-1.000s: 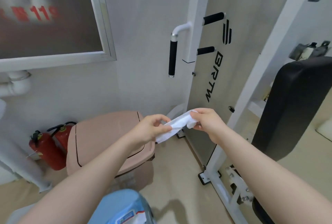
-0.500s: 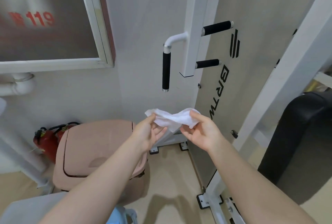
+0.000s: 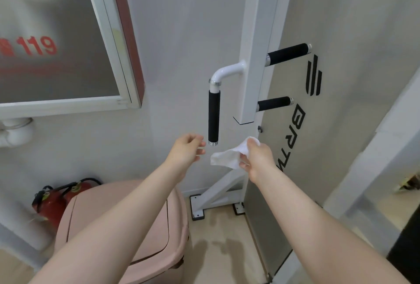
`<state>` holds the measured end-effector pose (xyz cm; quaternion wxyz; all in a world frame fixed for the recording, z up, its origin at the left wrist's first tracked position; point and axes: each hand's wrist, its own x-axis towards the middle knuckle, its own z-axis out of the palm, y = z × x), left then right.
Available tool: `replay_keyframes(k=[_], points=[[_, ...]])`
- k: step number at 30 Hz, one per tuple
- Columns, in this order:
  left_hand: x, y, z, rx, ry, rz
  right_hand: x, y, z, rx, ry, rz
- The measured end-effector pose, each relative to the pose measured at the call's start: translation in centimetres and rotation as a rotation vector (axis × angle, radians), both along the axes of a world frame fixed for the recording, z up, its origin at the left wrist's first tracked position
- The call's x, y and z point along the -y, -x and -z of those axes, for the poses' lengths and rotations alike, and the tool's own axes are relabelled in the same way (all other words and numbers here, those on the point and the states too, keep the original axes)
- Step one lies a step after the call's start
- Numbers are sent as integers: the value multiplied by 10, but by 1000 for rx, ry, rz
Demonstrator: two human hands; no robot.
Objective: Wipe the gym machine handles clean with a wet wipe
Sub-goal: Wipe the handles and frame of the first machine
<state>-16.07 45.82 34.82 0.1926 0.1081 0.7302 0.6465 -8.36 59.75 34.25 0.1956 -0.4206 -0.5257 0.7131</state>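
A vertical black foam handle (image 3: 213, 117) hangs from a curved white tube on the white machine post (image 3: 256, 60). Two short black handles stick out to the right of the post, an upper handle (image 3: 288, 54) and a lower handle (image 3: 274, 103). My right hand (image 3: 256, 158) is shut on a crumpled white wet wipe (image 3: 227, 158), just below and right of the vertical handle's lower end. My left hand (image 3: 187, 150) is just left of that end, fingers loosely curled and holding nothing.
A pink lidded bin (image 3: 136, 233) stands below my left arm, with red fire extinguishers (image 3: 56, 199) behind it. A white-framed window (image 3: 68, 56) is at upper left. The machine's grey panel (image 3: 341, 124) and white frame base (image 3: 218, 199) lie right and below.
Both hands rose toward the vertical handle. My left hand let go of the wipe, which now hangs from my right hand alone. The view moved closer to the machine.
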Motion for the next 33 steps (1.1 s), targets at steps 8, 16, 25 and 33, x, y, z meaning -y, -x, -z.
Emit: replay_keyframes(k=[8, 16, 25, 33], points=[[-35, 82, -41, -320, 50, 142, -7, 87, -43, -222, -421, 37], [-49, 111, -41, -430, 26, 211, -13, 104, -25, -402, -422, -143], [-52, 130, -43, -417, -27, 319, -16, 115, -5, -151, -682, -318], [-55, 142, -55, -375, -77, 383, -30, 124, -36, -315, -795, -330]])
